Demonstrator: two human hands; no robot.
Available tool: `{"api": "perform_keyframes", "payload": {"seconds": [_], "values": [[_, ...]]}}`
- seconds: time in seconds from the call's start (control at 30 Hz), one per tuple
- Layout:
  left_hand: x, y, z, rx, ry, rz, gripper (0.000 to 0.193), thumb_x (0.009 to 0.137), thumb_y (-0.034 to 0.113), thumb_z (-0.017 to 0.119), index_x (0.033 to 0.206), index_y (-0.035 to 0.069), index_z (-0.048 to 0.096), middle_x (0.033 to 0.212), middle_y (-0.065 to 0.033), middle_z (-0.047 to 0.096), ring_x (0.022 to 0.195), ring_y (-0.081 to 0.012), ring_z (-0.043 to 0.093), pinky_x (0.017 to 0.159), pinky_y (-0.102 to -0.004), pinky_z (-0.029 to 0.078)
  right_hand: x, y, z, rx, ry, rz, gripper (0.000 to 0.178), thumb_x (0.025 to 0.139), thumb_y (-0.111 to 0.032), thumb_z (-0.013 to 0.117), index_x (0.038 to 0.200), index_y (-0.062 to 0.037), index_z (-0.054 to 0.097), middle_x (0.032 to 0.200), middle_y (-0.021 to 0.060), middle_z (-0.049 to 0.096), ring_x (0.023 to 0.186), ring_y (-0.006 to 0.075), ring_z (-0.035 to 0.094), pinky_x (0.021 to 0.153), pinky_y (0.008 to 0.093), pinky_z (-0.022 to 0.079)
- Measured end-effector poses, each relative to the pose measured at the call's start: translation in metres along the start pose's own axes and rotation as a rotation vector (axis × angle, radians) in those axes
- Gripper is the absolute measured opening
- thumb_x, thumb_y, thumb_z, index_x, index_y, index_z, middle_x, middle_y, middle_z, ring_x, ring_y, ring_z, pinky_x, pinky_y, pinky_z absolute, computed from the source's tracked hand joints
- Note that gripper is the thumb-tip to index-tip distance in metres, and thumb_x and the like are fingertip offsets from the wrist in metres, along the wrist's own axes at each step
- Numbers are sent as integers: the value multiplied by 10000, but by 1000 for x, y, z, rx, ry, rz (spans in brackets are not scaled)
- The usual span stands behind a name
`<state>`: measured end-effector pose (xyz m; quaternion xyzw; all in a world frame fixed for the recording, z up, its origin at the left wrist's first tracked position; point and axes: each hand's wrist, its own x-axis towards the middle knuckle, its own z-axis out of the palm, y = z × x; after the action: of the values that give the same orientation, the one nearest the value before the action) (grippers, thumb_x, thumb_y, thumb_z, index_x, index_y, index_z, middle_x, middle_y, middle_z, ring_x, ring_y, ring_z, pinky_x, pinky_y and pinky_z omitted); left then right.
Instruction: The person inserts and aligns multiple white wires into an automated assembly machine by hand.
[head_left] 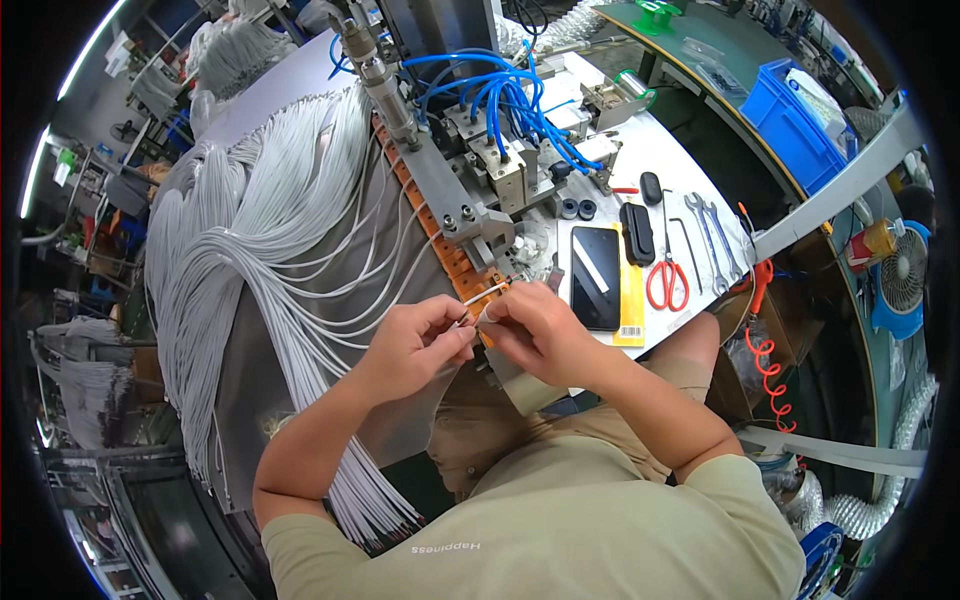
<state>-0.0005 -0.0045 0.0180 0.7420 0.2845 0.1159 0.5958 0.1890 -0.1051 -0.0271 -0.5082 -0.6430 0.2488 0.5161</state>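
My left hand (415,345) and my right hand (540,335) meet close together over the near end of an orange fixture strip (455,262). Thumb and fingers of both are pinched on what looks like the end of a thin white cable; the fingers hide most of it. A short length of white cable (487,293) shows just beyond the fingertips, lying across the strip. Left of the strip, a large bundle of white cables (255,270) spreads over the grey table, several strands running toward the strip.
A metal machine (400,110) with blue air tubes (510,90) stands beyond my hands. On the white tabletop to the right lie a black phone (596,300), red-handled scissors (667,285), wrenches (708,245) and a black case (637,235). A blue bin (790,130) sits far right.
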Motion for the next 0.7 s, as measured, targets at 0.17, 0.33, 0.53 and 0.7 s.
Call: {"api": "perform_keyframes", "payload": {"seconds": [0.17, 0.33, 0.53, 0.7], "values": [[0, 1, -1, -49, -28, -77, 123, 906, 51, 650, 1000, -21, 683, 808, -65, 669, 732, -95, 638, 665, -239, 511, 3, 2, 5, -237, 75, -221, 116, 872, -62, 682, 908, -24, 578, 788, 88, 588, 676, 272, 495, 659, 381, 411], [-5, 12, 5, 712, 339, 531, 158, 899, 54, 658, 1032, -30, 670, 831, -102, 673, 715, -146, 653, 665, -253, 511, 10, 11, -2, -407, 247, -159, 135, 902, -110, 678, 882, -32, 569, 740, 62, 573, 632, 216, 490, 610, 348, 395], [1, 7, 1, 416, -23, 271, 191, 866, 45, 678, 1051, -1, 676, 908, -130, 683, 710, -222, 668, 641, -299, 522, 6, 45, 4, 276, 241, 488, 205, 954, -207, 656, 873, -43, 562, 674, -12, 546, 609, 69, 483, 534, 259, 370], [4, -4, 4, 711, 140, 453, 203, 859, 50, 676, 1059, 13, 677, 924, -123, 682, 699, -237, 669, 612, -313, 534, 16, 44, -6, 318, 126, 648, 207, 961, -223, 647, 892, -48, 559, 696, -28, 560, 623, 50, 494, 544, 240, 388]]}}
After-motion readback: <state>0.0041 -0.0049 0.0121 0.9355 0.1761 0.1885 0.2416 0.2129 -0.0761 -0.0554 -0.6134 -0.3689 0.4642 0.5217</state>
